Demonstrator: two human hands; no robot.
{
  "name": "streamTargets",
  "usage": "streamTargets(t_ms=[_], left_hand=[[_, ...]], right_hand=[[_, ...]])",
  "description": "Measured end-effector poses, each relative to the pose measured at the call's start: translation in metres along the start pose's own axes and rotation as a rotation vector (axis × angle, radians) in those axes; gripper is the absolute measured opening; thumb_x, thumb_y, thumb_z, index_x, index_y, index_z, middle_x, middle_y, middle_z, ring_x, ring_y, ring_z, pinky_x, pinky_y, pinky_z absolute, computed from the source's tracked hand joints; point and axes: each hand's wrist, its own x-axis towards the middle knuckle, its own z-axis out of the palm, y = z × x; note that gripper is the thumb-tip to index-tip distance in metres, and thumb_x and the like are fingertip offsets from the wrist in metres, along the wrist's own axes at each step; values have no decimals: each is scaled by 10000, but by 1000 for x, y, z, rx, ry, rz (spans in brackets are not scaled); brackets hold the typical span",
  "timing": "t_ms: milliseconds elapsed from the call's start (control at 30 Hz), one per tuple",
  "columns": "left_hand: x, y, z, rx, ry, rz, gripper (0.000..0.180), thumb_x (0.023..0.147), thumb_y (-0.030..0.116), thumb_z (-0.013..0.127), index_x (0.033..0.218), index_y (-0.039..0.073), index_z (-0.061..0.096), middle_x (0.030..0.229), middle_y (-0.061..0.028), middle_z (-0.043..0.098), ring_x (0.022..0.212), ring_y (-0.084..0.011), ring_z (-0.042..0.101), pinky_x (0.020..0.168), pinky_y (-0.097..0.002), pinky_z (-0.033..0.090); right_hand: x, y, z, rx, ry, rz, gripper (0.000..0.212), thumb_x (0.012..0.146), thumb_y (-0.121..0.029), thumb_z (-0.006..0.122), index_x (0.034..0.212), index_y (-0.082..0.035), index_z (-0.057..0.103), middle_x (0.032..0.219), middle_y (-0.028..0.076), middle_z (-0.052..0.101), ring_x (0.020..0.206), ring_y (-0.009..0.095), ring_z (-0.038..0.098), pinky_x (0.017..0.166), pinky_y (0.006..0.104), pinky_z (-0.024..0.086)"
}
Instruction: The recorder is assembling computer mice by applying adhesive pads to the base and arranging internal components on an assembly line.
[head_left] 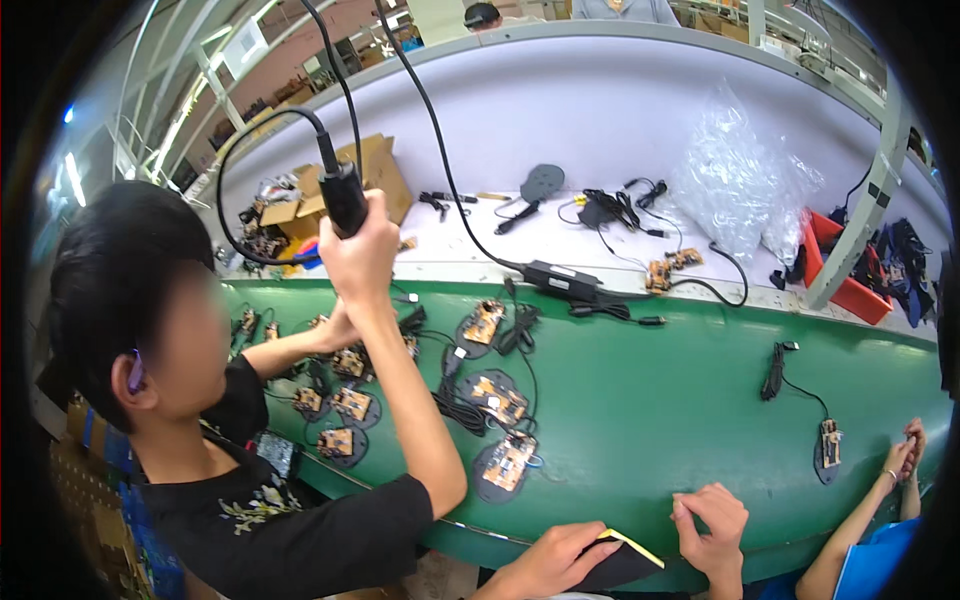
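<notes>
At the lower edge, my left hand (560, 562) is closed on a flat black piece with a yellow edge (630, 562), thumb lying along its top. To its right, my right hand (714, 528) is held over the green bench with its fingers curled and thumb against them. What it grips, if anything, is hidden. Nearest on the bench is a dark oval base with a brown circuit board (510, 462), beyond my left hand. Another board on a black base (828, 448), with a black cable (776, 372), lies to the right.
At left, a co-worker in black raises a black corded tool (343, 200) over several circuit boards. Another person's hands (905, 455) rest at the right edge. A black power adapter (560, 280), a cardboard box (385, 175), plastic bags (725, 170) and a red bin (845, 275) stand farther back.
</notes>
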Motion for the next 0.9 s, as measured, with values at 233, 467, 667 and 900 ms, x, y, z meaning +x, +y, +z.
streamTargets(t_ms=[233,467,667,900], left_hand=[[-4,-21,0,-54,154,116,134,1008,81,695,994,-45,651,766,-171,606,632,-323,591,598,-392,477],[15,-11,-4,87,75,-83,269,1040,121,583,809,-14,615,658,-121,524,570,-203,515,559,-375,415],[11,19,17,104,-86,-134,298,1055,128,588,821,-55,561,690,-231,515,598,-375,498,589,-448,395],[11,20,23,139,-105,-48,296,1033,128,601,794,-43,568,699,-231,557,600,-387,524,581,-459,392]], right_hand=[[3,3,9,50,106,20,182,798,17,768,723,-52,617,642,48,621,544,233,548,564,349,385],[8,27,9,-139,18,-105,255,802,-125,871,718,-107,631,646,33,567,562,214,532,548,364,392],[-11,35,-11,-107,72,-75,204,901,-134,808,772,-62,667,675,49,599,584,219,566,563,348,430],[9,46,-103,1234,892,25,682,1095,-596,309,763,-75,599,651,60,476,576,204,381,652,380,360]])
